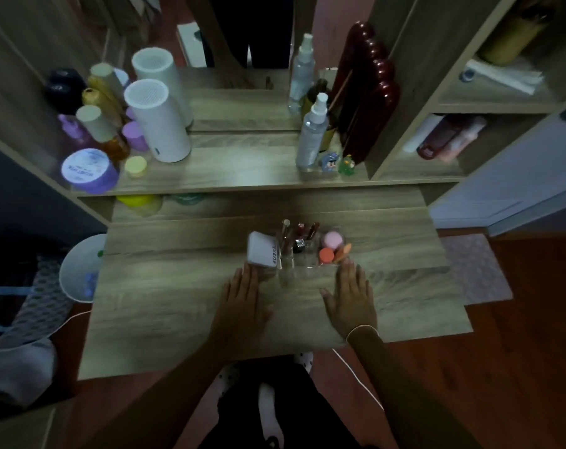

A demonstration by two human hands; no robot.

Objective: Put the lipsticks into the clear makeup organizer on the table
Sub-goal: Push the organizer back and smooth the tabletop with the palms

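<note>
The clear organizer (307,254) stands mid-desk (178,303), lipsticks (302,234) upright in its rear slots, pink and orange puffs (330,246) at its 3 o'clock end. A white box (263,249) touches its 9 o'clock side. Both hands lie flat and open, empty: left hand (242,299) at 7 o'clock, right hand (351,296) at 5 o'clock.

The room is dim, lit mostly from above the wooden dressing table (178,319), whose grey-brown grain shows pale in the middle and dark at the edges. Behind it a raised shelf (242,176) runs under a mirror (242,76) framed in the same wood. To the right stands an open shelving unit (469,105) — two cubbies, one above the other. The floor (518,367) is reddish-brown wood, with a pale patterned mat (479,270) lying beside the table. At the left, a white bin (80,267) sits on the floor.
</note>
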